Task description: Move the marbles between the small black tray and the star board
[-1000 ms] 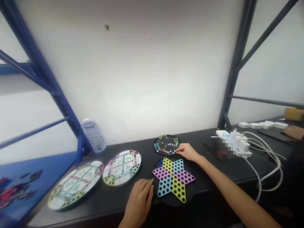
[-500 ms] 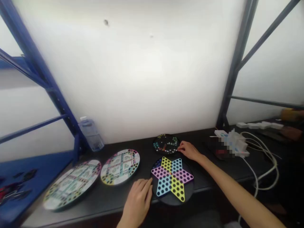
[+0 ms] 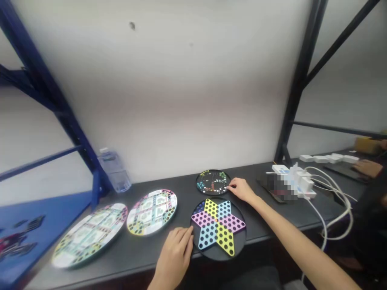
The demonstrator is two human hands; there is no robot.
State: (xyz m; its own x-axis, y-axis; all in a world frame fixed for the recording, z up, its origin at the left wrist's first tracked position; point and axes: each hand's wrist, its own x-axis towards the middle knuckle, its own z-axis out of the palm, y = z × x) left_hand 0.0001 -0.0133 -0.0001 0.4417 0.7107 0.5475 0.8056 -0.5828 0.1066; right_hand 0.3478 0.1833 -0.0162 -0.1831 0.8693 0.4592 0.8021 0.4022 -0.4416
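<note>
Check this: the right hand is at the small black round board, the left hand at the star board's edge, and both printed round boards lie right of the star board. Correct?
No: the printed round boards lie left of the star board, as the head view shows. The right hand and left hand are as you said.

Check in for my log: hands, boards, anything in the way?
Left hand beside Chinese checkers board. Right hand at small black board. Nothing visibly held. Nothing blocking.
</note>
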